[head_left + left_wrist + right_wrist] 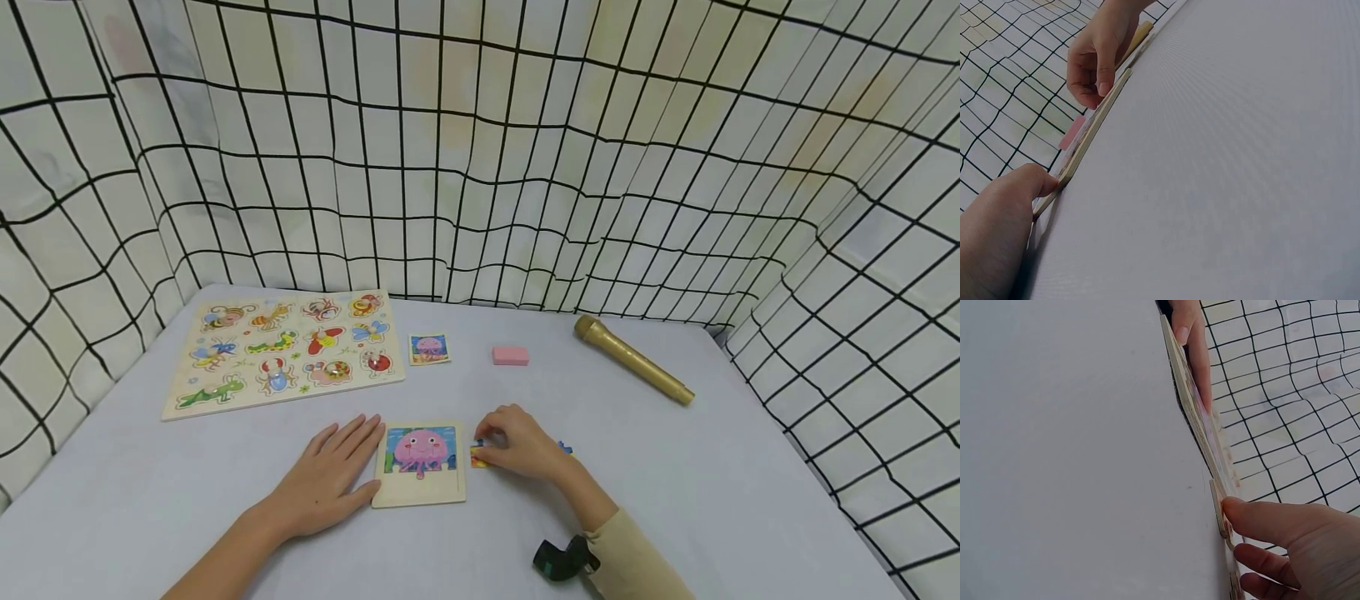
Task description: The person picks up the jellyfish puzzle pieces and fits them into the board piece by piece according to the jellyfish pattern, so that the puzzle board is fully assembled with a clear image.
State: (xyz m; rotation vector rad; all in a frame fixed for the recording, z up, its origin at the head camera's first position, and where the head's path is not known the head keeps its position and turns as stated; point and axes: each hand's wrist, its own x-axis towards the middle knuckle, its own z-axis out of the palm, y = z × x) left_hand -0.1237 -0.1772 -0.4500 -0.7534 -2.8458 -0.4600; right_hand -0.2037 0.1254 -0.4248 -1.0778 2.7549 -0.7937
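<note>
A square wooden jigsaw tray (420, 495) lies at the front centre, its upper part filled with a pink jellyfish picture (422, 450) and its lower strip bare wood. My left hand (326, 479) rests flat at the tray's left side, thumb at its lower left edge. Just beyond the tray's right edge, my right hand (521, 442) pinches a small colourful jigsaw piece (478, 457) between thumb and fingers. The right wrist view shows that piece (1217, 509) edge-on under the thumb. A blue jigsaw piece (566, 447) shows behind the right hand, partly hidden by it.
A wooden insect puzzle board (300, 397) lies at the back left. Beside it are a small jellyfish picture card (429, 349), a pink block (510, 356) and a gold microphone (633, 360). Black netting (465, 175) encloses the white table. A black device (562, 558) sits by the right sleeve.
</note>
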